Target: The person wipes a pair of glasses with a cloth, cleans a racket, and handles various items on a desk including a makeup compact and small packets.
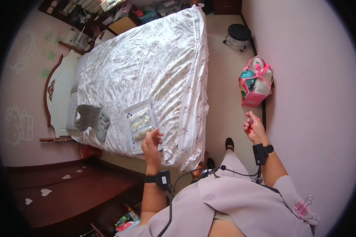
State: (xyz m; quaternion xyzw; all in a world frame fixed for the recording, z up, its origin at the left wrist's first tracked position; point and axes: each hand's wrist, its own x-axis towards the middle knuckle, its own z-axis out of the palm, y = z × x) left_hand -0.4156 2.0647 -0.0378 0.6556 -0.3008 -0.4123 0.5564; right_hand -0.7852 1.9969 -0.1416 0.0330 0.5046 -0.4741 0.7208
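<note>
1. A clear plastic zip bag of pale folded bedding (140,125) lies flat near the bed's near-right edge, within easy reach.
2. The left hand (151,145) hovers just over the bag's near corner, fingers loosely spread, holding nothing.
3. The right hand (254,127), lifted off to the right, pinches a small red object (250,125).
4. Left of the bag rests a grey contoured cushion (92,120) on the white floral-quilted bed (158,55).

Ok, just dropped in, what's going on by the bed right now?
A person stands at the foot corner of a bed. The left hand is open, reaching over a clear flat package of folded fabric lying on the bedspread. The right hand is raised at the side, closed on a small red object. A grey cushion lies nearby on the bed.
</note>
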